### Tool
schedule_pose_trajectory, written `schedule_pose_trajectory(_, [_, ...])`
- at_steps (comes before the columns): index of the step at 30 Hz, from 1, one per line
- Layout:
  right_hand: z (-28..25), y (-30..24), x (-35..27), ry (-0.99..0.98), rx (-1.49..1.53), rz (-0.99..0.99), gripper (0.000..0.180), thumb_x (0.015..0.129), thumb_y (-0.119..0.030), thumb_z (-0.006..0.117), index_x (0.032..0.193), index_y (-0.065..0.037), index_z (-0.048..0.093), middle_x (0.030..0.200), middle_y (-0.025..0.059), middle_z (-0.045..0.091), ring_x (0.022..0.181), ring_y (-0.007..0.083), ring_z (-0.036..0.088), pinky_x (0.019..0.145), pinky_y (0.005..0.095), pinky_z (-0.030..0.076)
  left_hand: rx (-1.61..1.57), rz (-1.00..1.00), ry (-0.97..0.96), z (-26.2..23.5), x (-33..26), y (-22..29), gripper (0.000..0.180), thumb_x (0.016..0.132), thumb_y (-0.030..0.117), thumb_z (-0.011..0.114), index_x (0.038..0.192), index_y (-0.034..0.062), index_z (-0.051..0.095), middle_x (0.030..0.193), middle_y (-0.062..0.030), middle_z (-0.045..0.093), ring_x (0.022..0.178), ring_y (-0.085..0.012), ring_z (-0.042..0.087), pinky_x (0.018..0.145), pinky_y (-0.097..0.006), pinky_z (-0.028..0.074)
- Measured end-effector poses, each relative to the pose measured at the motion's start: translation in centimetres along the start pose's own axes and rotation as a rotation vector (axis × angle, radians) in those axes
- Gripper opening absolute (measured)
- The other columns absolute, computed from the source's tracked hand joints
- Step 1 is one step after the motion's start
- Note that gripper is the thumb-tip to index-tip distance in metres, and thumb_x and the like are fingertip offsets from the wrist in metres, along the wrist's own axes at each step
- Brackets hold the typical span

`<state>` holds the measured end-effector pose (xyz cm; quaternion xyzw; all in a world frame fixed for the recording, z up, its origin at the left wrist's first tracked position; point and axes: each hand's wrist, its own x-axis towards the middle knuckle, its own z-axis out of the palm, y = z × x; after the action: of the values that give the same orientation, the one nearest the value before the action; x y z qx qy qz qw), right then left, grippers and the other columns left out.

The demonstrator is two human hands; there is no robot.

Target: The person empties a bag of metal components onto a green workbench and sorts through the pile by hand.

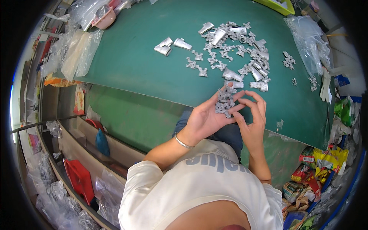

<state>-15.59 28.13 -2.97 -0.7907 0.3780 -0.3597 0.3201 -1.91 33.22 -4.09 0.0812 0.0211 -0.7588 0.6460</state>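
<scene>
Just off the table's near edge, my left hand (205,119) is turned palm up, holding a small pile of grey metal castings (225,100) on its palm and fingers. The castings look knobbly, with ring-like lobes. Beside them is my right hand (253,124), its fingers bent and apart, with the thumb tip close to the castings; nothing shows in its grip. Beyond my hands, more small grey castings (226,49) lie scattered on the green table (134,57). Among them are shiny silver tapered metal pieces (232,74), some lying near my left fingertips.
Three silver pieces (182,43) lie apart to the left. Small clusters of castings (288,60) sit at the right, near clear plastic bags (311,42) and a white glove (326,86). A pink basket (104,18) stands far left. Wooden compartments (92,153) stand at lower left; colourful packets (326,161) lie at right.
</scene>
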Motion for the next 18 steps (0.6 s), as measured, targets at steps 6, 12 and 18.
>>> schedule_pose_trajectory(6, [2.4, 0.0, 1.3, 0.018, 0.037, -0.037, 0.013, 0.066, -0.005, 0.066, 0.077, -0.001, 0.059, 0.109, 0.0117, 0.05, 0.104, 0.029, 0.043, 0.085, 0.0374, 0.035, 0.174, -0.012, 0.021, 0.2, -1.4, 2.2, 0.056, 0.084, 0.013, 0.042, 0.134, 0.009, 0.018, 0.135, -0.0173, 0.026, 0.118, -0.0263, 0.035, 0.097, -0.044, 0.027])
schedule_pose_trajectory(12, [3.6, -1.3, 2.2, -0.017, 0.08, 0.004, 0.008, 0.067, -0.002, 0.064, 0.073, -0.001, 0.058, 0.107, 0.012, 0.053, 0.101, 0.0285, 0.045, 0.084, 0.0363, 0.036, 0.183, 0.02, -0.002, 0.0, -1.9, 3.7, 0.057, 0.083, 0.011, 0.042, 0.134, 0.0052, 0.019, 0.135, -0.0191, 0.024, 0.12, -0.0262, 0.033, 0.099, -0.04, 0.025])
schedule_pose_trajectory(18, [4.6, -1.0, 2.3, -0.079, 0.104, 0.048, 0.009, 0.067, -0.001, 0.063, 0.075, 0.0, 0.059, 0.1, 0.0117, 0.057, 0.093, 0.0264, 0.051, 0.08, 0.0337, 0.04, 0.243, 0.195, 0.324, -2.7, -2.2, 4.7, 0.038, 0.086, 0.011, 0.046, 0.121, 0.0006, 0.036, 0.117, -0.02, 0.046, 0.105, -0.0255, 0.05, 0.088, -0.036, 0.043])
